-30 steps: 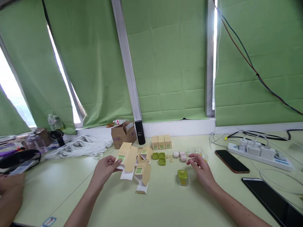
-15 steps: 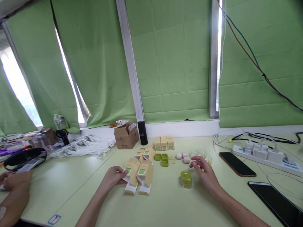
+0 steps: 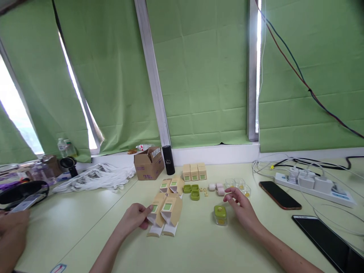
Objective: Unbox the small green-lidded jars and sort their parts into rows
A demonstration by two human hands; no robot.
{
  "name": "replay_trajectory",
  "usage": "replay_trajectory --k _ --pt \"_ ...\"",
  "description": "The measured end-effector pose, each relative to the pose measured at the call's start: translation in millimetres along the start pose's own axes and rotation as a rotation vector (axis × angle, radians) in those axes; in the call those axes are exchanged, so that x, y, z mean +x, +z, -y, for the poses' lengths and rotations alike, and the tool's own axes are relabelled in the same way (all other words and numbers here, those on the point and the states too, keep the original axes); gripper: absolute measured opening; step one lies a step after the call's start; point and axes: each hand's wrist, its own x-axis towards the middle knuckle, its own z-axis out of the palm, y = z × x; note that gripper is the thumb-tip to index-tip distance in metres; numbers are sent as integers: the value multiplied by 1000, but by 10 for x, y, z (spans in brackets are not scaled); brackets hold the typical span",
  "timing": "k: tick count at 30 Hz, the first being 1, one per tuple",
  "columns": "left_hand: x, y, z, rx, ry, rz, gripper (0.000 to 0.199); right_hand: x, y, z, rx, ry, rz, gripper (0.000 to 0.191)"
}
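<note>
My left hand [image 3: 135, 219] pinches the left edge of a small beige carton [image 3: 156, 219] with a green square panel; its white end flap lies open. Beside it is a matching carton [image 3: 172, 212], and two more [image 3: 170, 185] lie behind them. My right hand [image 3: 240, 206] hovers with fingers loosely curved and apart, holding nothing. Just left of it stands a clear square container with a green lid [image 3: 220, 215]. Pale pink pieces [image 3: 218, 188] and several clear containers [image 3: 237, 185] are near its fingertips. Green square lids [image 3: 194, 194] and tiny yellow pieces [image 3: 205, 190] lie between the hands.
Three closed cartons [image 3: 194, 172] stand at the back, near a brown box [image 3: 149, 165] and a black cylinder [image 3: 168, 160]. At right are a phone [image 3: 280, 195], a tablet [image 3: 327, 240] and a power strip [image 3: 338, 195]. Another person's hand [image 3: 13, 231] is at far left.
The whole scene has shifted slightly left as the head turned. Both my hands keep nearly the same places and poses. The other person's hand is further toward the left edge.
</note>
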Motion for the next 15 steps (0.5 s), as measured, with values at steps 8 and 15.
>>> replay_trajectory --k 8,15 --pt "-341 17 -608 219 327 -389 34 14 -15 59 -24 -19 33 31" --pt "-581 787 -1188 3 728 -160 18 -65 -97 103 -131 -20 334 57"
